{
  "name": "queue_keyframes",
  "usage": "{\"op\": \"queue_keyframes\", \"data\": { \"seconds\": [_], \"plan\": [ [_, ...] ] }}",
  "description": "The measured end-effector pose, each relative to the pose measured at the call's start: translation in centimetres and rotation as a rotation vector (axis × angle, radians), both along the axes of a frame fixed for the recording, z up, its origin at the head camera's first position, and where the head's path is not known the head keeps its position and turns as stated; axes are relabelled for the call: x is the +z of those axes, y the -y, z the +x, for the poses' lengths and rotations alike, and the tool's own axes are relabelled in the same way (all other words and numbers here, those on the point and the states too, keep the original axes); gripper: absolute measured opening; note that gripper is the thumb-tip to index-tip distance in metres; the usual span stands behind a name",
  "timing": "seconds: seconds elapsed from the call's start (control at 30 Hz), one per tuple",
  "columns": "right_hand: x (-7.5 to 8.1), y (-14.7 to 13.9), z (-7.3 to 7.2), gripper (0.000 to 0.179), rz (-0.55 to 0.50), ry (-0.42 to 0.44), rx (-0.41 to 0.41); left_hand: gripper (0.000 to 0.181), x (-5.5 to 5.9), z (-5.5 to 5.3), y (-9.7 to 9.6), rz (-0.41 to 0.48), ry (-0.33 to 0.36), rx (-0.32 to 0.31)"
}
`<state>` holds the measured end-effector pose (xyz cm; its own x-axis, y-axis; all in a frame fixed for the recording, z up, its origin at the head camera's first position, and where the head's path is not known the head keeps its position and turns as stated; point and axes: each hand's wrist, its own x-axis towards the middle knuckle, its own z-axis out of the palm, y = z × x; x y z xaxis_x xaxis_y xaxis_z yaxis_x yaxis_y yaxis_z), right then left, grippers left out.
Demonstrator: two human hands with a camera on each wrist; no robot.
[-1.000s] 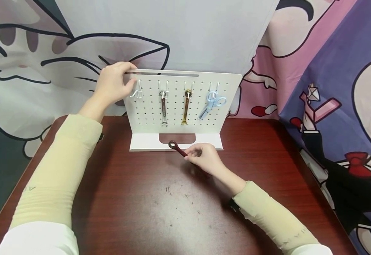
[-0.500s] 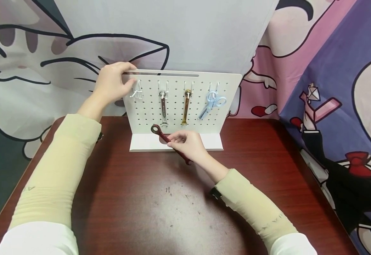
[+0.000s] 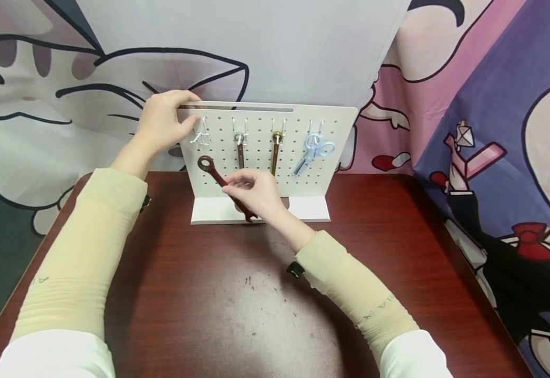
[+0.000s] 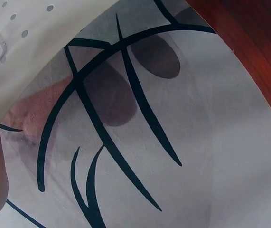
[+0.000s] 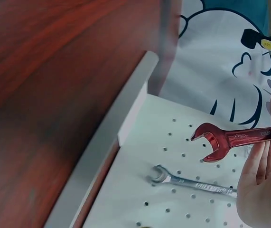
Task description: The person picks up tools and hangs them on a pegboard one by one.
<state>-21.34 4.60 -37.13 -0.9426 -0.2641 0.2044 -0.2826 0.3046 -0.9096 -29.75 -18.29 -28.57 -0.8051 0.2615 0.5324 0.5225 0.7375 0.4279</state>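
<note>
My right hand pinches a red combination wrench near its middle, in front of the white pegboard. The wrench slants, ring end up and to the left; its open end shows in the right wrist view. With the left hand I grip the board's top left corner, thumb on the front face. Close below that thumb a bare white hook sticks out. A silver wrench hangs from another hook, its lower part hidden behind my right hand in the head view.
A gold-toned wrench and light blue scissors hang further right on the board. The board stands at the back of a reddish-brown table. Cartoon-print cloth hangs behind and at the right.
The right hand has carried the red wrench up and to the left, from low before the board's base to its lower left part. My left hand keeps its grip on the corner.
</note>
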Motion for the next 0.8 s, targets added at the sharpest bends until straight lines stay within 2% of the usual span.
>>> {"op": "queue_keyframes", "data": {
  "seconds": [0.33, 0.8],
  "plan": [
    [1.2, 2.4, -1.4, 0.018, -0.072, 0.024, -0.006, 0.025, 0.1, 0.2, 0.0, 0.009, -0.005, 0.003],
    [0.4, 3.9, -3.2, 0.019, -0.143, 0.079, -0.085, 0.026, 0.0, 0.0, -0.2, 0.000, -0.021, -0.003]
  ]
}}
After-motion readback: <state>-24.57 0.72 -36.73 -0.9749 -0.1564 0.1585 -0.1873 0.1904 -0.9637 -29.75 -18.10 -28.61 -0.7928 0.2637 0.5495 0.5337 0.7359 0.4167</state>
